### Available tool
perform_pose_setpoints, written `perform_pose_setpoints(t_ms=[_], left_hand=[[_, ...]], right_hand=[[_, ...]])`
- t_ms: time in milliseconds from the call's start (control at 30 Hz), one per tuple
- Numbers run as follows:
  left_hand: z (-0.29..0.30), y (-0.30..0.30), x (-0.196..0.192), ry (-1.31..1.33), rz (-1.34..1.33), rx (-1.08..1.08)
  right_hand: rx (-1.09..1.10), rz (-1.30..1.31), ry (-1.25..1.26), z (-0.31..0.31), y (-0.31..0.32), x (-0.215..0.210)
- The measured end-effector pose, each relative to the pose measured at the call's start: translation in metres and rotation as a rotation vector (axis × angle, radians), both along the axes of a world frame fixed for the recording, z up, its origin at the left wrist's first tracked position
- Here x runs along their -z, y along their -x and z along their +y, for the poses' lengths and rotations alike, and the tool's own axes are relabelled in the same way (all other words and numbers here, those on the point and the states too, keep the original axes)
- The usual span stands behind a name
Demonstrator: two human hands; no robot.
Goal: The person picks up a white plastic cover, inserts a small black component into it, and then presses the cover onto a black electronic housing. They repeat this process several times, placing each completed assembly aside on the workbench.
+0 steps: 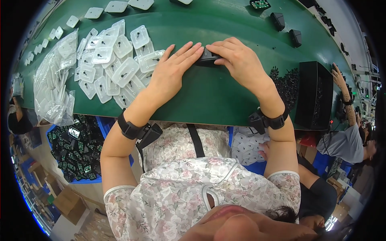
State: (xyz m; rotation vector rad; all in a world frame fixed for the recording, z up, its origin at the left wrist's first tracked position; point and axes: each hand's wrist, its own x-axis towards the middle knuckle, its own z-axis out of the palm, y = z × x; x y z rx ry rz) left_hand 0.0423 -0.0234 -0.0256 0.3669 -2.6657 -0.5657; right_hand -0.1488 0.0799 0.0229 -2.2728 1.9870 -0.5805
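Observation:
A small black plastic housing (pixel 208 58) lies on the green table in front of me, between both hands. My left hand (pixel 171 71) is flat with its fingers stretched out, their tips against the housing's left end. The thumb and forefinger of my right hand (pixel 241 62) are closed round its right end. Beside my left hand spreads a heap of translucent white plastic covers (pixel 125 72), many with a small black piece on them. What lies under my right fingers is hidden.
A transparent bag of covers (pixel 56 80) lies at the left. Small black parts (pixel 286 82) are piled beside a black box (pixel 313 96) at the right. Black housings (pixel 278 21) stand at the far right. A blue bin (pixel 105 126) holds circuit-board pieces; a co-worker's arm (pixel 341 84) reaches in at right.

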Motion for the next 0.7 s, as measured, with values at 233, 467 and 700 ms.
perform_pose_setpoints(t_ms=[233,467,700], left_hand=[[0.001,0.0,-0.003,0.164,-0.052,-0.026],[-0.001,0.002,-0.002,0.292,-0.053,-0.029],[-0.002,0.033,-0.004,0.333,-0.024,-0.138]], right_hand=[[0.041,0.165,0.165,0.002,-0.01,0.014],[0.048,0.146,0.207,0.001,-0.011,0.019],[0.139,-0.533,-0.227,-0.025,0.028,0.01]])
